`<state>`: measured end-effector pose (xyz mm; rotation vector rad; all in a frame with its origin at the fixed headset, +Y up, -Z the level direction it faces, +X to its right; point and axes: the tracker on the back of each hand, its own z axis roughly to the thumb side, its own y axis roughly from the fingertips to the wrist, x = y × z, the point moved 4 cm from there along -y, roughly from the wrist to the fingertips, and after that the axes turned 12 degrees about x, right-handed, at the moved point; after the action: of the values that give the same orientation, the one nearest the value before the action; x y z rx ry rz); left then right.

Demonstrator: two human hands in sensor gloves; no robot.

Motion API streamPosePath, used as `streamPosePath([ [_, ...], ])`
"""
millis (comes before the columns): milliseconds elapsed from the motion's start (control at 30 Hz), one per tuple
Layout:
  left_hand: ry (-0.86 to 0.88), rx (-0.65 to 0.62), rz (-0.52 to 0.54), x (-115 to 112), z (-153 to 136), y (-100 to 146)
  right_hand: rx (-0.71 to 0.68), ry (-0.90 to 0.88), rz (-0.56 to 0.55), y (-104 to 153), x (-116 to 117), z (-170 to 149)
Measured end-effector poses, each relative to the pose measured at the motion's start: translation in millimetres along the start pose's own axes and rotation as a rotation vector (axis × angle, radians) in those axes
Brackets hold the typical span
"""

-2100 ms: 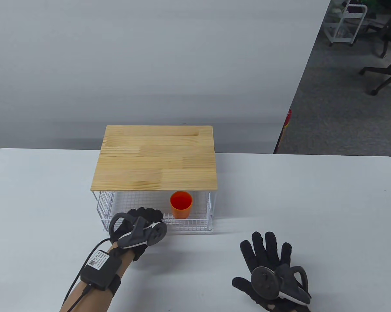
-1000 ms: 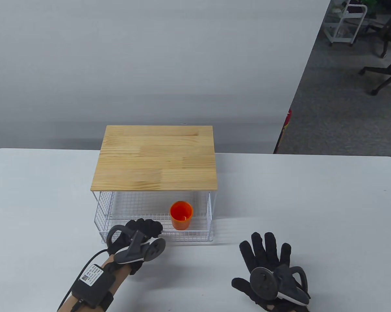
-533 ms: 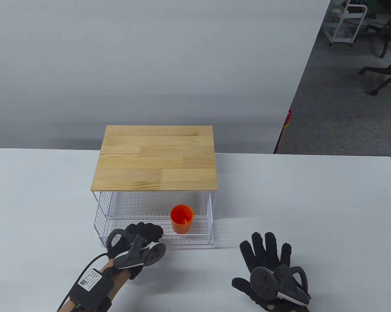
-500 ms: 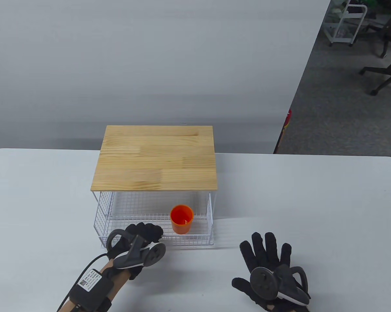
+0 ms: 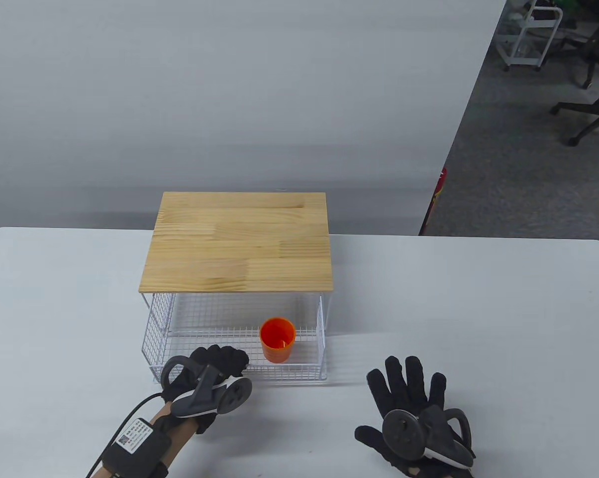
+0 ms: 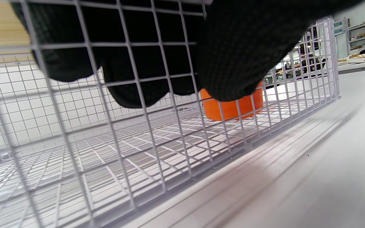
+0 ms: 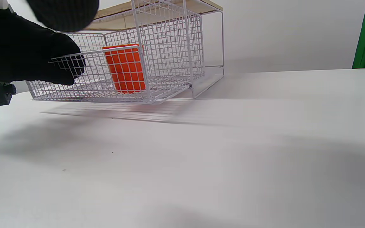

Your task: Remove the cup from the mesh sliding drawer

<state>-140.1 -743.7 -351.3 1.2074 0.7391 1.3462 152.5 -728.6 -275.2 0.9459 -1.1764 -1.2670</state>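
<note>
— How far along is it?

— By my judgement, about halfway. The white wire-mesh sliding drawer (image 5: 299,371) stands pulled out from under the pale wooden top board (image 5: 237,242), and the left hand (image 5: 215,371) has its grip curled over the drawer's front rim, fingers (image 6: 128,85) hooked inside the mesh. The lifting is not yet done.

— And the cup?

— The small orange plastic cup (image 5: 277,340) stands upright on the drawer floor, right of the left hand, open mouth up, apparently empty.

— The other hand?

— The right hand (image 5: 411,408) lies flat on the white surface (image 5: 478,318), fingers spread, holding nothing, near the drawer's right corner.
</note>
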Motion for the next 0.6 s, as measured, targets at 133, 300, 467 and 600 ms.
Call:
streamPosePath([
  [133, 0.001, -0.001, 0.001, 0.5, 0.5, 1.3, 0.001, 0.001, 0.001, 0.1, 0.1, 0.0],
  [300, -0.001, -0.003, -0.004, 0.4, 1.0, 2.3, 0.003, 0.001, 0.002, 0.0, 0.2, -0.1],
  [467, 0.004, 0.001, -0.030, -3.7, 1.6, 3.6, 0.003, 0.004, 0.003, 0.2, 0.2, 0.2],
  [600, 0.017, 0.010, -0.069, -5.2, -0.2, 4.1, 0.003, 0.006, 0.004, 0.1, 0.3, 0.3],
])
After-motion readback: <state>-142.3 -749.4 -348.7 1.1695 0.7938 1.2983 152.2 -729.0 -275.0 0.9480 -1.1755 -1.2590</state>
